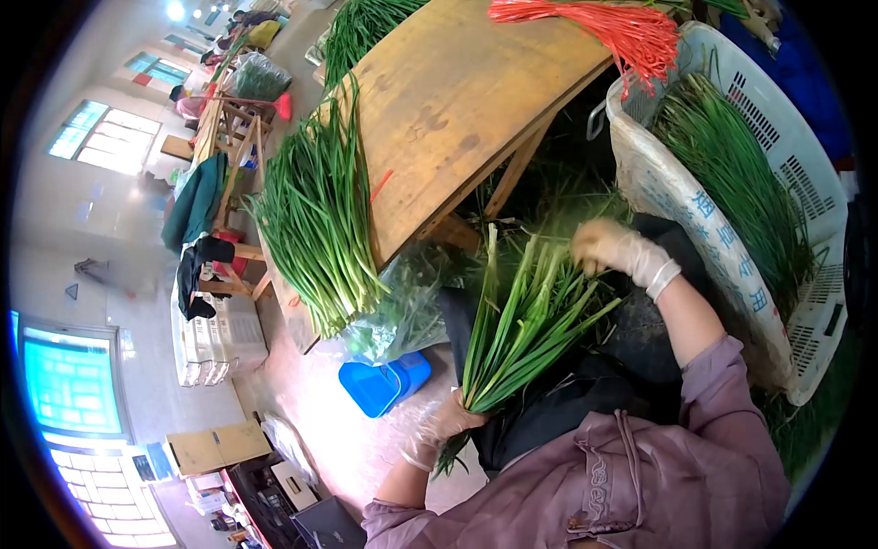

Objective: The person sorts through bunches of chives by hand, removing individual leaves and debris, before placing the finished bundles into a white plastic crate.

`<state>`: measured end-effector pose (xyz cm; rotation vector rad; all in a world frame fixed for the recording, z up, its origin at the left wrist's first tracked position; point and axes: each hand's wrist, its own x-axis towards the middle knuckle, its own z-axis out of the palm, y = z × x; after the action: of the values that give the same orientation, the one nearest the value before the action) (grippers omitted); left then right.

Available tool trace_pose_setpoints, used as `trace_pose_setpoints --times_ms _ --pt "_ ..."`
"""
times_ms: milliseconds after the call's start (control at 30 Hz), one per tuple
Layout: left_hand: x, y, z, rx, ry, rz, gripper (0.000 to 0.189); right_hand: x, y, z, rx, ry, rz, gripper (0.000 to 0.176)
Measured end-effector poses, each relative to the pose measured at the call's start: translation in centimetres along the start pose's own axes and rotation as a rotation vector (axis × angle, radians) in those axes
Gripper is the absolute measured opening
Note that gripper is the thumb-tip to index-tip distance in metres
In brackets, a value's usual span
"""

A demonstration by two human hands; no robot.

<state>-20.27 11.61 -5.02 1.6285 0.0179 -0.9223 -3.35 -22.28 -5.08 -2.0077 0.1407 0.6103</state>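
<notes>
Low in front of my lap, my left hand [457, 416], in a thin pale glove, is wrapped round the leafy end of a bunch of garlic chives [530, 329]. The pale stem ends of that bunch fan out upward. My right hand [604, 247], also gloved, is beside the stem ends on the right. Its fingers are curled and slightly blurred, and what they hold, if anything, cannot be made out. A larger pile of garlic chives [320, 210] lies along the left edge of the wooden table [457, 101], its pale ends toward me.
Red plastic ties [594, 27] lie on the table's far right. A white plastic basket [713, 220] with more long greens [732, 174] stands close on my right. A blue bin [384, 380] and a clear plastic bag [402, 311] are below the table's near end. Other people work farther back.
</notes>
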Motion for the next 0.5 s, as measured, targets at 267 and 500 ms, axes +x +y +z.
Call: trace_pose_setpoints --times_ms 267,500 --pt "0.1 -0.4 -0.5 0.253 0.073 0.005 0.045 -1.8 -3.2 1.3 -0.648 0.229 -0.177 0.045" --pt "0.8 -0.2 0.3 0.168 0.114 0.004 0.045 -3.8 -2.4 10.4 0.036 -0.303 -0.243 0.022"
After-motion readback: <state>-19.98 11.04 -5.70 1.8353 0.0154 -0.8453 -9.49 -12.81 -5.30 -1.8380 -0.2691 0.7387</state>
